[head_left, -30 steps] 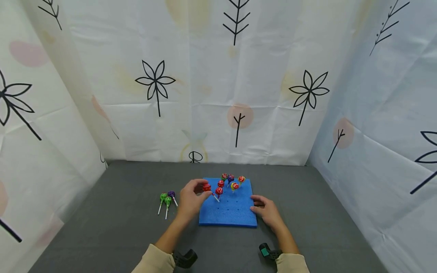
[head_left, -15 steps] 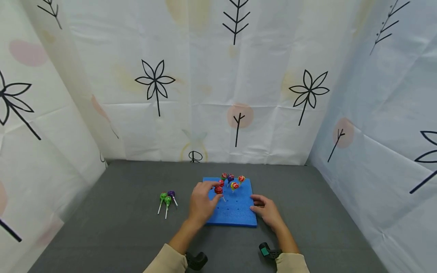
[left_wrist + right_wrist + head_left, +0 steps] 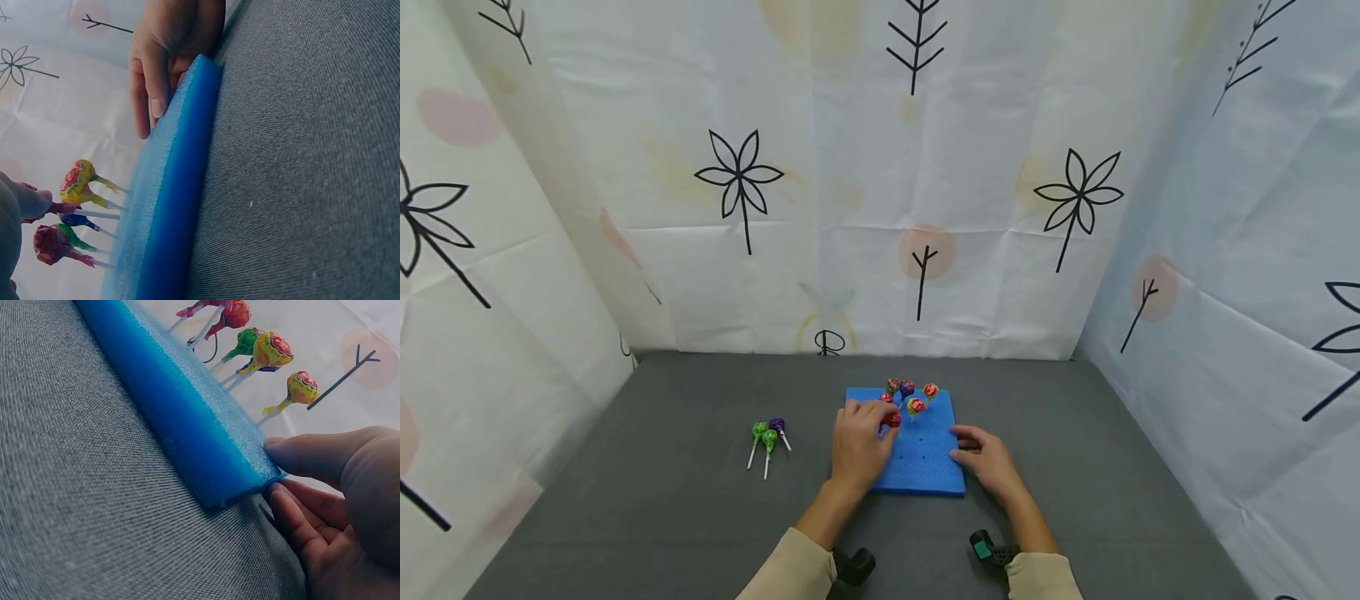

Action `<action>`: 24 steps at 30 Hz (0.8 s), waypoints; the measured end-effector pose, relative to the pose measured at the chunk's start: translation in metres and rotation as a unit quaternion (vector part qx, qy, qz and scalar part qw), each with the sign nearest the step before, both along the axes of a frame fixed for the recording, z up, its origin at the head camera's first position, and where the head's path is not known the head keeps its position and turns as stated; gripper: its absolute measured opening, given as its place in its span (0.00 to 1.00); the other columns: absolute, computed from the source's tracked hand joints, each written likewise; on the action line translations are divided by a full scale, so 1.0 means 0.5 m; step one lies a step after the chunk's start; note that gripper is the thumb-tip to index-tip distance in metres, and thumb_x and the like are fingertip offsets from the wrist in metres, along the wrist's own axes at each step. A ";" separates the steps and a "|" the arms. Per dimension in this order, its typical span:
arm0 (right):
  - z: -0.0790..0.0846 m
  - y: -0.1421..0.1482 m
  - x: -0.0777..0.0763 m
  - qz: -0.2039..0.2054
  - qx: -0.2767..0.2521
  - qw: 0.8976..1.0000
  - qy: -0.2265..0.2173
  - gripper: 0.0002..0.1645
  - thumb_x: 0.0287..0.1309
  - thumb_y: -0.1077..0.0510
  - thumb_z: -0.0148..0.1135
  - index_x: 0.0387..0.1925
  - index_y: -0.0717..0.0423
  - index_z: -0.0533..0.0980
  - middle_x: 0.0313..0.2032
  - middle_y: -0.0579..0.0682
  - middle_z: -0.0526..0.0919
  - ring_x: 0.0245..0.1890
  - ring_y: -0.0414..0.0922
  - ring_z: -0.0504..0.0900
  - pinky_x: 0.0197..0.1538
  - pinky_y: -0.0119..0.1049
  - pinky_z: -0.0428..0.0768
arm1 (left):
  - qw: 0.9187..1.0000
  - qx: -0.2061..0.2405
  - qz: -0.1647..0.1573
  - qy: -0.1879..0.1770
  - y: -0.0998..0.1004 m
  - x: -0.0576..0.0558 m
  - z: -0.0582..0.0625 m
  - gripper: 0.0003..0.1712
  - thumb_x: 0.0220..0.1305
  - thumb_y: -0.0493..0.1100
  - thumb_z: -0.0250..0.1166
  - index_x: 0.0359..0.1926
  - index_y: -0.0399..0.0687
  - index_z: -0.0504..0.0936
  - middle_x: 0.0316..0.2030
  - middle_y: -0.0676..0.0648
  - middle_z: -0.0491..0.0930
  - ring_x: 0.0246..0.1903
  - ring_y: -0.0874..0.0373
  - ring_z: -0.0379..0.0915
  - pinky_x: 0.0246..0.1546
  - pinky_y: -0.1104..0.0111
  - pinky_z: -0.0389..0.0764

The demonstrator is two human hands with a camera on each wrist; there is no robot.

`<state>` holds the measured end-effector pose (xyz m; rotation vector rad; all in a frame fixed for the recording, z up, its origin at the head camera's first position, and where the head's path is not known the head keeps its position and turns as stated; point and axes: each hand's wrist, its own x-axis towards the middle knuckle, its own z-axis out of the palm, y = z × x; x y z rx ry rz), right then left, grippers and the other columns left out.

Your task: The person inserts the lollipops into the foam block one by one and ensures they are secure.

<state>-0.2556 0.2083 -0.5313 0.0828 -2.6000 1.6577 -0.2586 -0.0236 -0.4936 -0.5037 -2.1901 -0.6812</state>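
My left hand (image 3: 859,443) pinches a red-wrapped lollipop (image 3: 892,419) by its head, over the left half of a blue foam board (image 3: 917,477). In the left wrist view its white stick points at the board's top and seems to meet it; whether it sits in a hole I cannot tell. Behind it several lollipops stand in the board, among them a yellow one (image 3: 274,350), a green one (image 3: 245,342) and a red one (image 3: 53,244). My right hand (image 3: 988,467) grips the board's right edge, thumb on top and fingers at the side and underneath.
On the grey table (image 3: 685,500), left of the board, lie two green lollipops (image 3: 770,439) and a purple one (image 3: 777,426). Small holes dot the board's front part. A patterned white cloth (image 3: 850,167) hangs behind and at both sides.
My left hand has carried the red lollipop to the right over the board, its stick turning from slanted to more upright. The right hand stays at the board's edge.
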 end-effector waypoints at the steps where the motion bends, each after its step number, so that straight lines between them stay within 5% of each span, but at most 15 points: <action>1: 0.000 0.000 0.000 0.001 0.000 1.000 0.000 0.22 0.57 0.68 0.66 0.55 0.63 0.77 0.50 0.56 0.80 0.48 0.52 0.78 0.51 0.48 0.77 | 1.000 0.000 0.001 0.001 0.002 -0.001 -0.002 0.18 0.45 0.43 0.80 0.39 0.51 0.86 0.39 0.51 0.85 0.32 0.55 0.68 0.31 0.65 0.67; 24: 0.001 0.002 0.001 0.010 -0.002 1.000 0.001 0.21 0.59 0.65 0.65 0.56 0.62 0.77 0.51 0.56 0.80 0.49 0.52 0.78 0.53 0.49 0.76 | 0.998 -0.056 0.022 -0.003 0.008 -0.015 -0.021 0.17 0.45 0.44 0.80 0.38 0.53 0.87 0.38 0.52 0.82 0.32 0.55 0.65 0.32 0.64 0.66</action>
